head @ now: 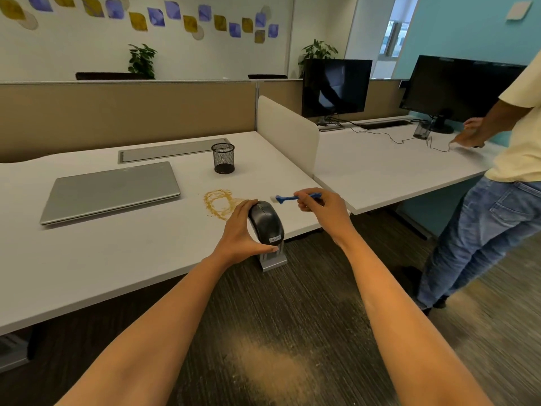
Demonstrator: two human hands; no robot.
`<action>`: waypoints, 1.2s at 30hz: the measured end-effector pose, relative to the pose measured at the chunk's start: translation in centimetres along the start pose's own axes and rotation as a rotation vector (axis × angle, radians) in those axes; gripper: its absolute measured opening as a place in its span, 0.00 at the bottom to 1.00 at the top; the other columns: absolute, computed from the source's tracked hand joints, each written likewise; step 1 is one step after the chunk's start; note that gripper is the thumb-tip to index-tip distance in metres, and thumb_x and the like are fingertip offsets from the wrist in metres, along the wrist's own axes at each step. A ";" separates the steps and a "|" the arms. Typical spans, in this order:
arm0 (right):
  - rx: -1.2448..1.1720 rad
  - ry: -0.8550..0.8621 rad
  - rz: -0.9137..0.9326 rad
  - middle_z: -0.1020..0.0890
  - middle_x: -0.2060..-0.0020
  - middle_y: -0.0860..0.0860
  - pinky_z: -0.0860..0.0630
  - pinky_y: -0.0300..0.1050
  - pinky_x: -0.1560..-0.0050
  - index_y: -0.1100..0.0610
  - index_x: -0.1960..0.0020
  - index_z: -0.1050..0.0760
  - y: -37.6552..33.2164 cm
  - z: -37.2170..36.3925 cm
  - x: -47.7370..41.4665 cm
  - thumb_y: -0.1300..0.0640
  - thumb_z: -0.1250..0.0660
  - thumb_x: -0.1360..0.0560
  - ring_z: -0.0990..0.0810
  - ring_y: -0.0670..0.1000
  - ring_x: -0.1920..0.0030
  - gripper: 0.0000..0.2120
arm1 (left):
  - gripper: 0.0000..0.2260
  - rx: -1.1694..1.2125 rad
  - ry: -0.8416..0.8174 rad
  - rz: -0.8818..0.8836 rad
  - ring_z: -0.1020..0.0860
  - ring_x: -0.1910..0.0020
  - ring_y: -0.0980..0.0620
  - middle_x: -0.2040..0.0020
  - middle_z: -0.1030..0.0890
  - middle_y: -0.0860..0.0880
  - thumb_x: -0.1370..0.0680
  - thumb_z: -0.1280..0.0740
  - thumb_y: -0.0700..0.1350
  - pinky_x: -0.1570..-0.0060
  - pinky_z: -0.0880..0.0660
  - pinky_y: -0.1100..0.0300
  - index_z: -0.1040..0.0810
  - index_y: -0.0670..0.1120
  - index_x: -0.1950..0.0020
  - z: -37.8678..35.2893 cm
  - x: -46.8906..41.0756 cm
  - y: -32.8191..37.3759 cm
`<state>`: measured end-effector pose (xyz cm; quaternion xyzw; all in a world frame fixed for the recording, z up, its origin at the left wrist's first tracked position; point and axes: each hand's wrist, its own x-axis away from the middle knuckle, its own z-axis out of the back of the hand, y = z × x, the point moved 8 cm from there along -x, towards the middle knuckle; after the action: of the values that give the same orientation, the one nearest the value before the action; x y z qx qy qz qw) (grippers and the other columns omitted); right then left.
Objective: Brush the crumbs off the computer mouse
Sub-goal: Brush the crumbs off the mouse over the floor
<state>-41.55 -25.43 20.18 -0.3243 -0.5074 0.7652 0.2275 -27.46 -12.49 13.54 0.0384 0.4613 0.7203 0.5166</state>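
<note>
Looking down from the head camera, I see my left hand point(244, 230) wrapped around a black computer mouse point(265, 223), thumb under its near end and fingers curled over the far end, holding it lifted and tilted above the front edge of a white desk point(117, 259). My right hand point(323, 210) is just to the right of the mouse, fingers pinched shut on the handle of a small blue brush point(295, 197), whose head points left and sits close above the mouse without clearly touching it. On the desk just behind the mouse lies a ring-shaped scatter of tan crumbs point(219, 204). Farther back are a closed grey laptop point(112, 190) on the left and a black mesh pen cup point(224, 158). Tan dust point(272, 367) marks the dark carpet below. A second person point(503, 159) stands at the neighbouring desk on the right.
</note>
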 end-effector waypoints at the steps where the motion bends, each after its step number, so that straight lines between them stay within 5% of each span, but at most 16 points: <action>1: -0.010 0.003 -0.008 0.17 0.54 0.58 0.22 0.40 0.49 0.60 0.45 0.21 0.1 -0.2 -0.3 0.54 0.35 0.25 0.20 0.49 0.55 0.13 | 0.47 0.006 -0.003 -0.009 0.36 0.35 0.55 0.31 0.36 0.51 0.44 0.23 0.60 0.34 0.37 0.57 0.40 0.52 0.30 -0.2 0.0 0.3; 20: 0.100 -0.164 -0.020 0.17 0.54 0.55 0.21 0.36 0.51 0.58 0.46 0.20 0.8 -0.1 0.1 0.54 0.34 0.26 0.19 0.47 0.55 0.12 | 0.48 -0.023 0.011 0.022 0.37 0.36 0.56 0.30 0.37 0.50 0.44 0.23 0.60 0.36 0.39 0.60 0.41 0.52 0.30 0.4 -0.7 -0.5; 26: 0.267 -0.372 -0.073 0.17 0.57 0.51 0.23 0.32 0.55 0.55 0.48 0.20 2.0 0.0 1.6 0.53 0.34 0.26 0.20 0.43 0.57 0.10 | 0.48 -0.069 0.037 0.032 0.38 0.37 0.58 0.31 0.36 0.49 0.45 0.24 0.61 0.37 0.39 0.60 0.41 0.52 0.30 1.2 -0.7 -0.9; 36: 0.265 -0.076 0.176 0.19 0.52 0.51 0.25 0.33 0.52 0.54 0.48 0.20 -1.5 -0.7 0.6 0.55 0.33 0.25 0.22 0.44 0.54 0.08 | 0.48 -0.139 -0.014 -0.069 0.35 0.34 0.50 0.31 0.35 0.49 0.44 0.24 0.61 0.35 0.38 0.56 0.41 0.52 0.30 -0.2 -0.5 0.9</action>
<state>-41.40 -24.01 21.19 -0.3055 -0.3798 0.8541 0.1811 -27.96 -13.02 14.22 -0.0086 0.4077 0.7321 0.5456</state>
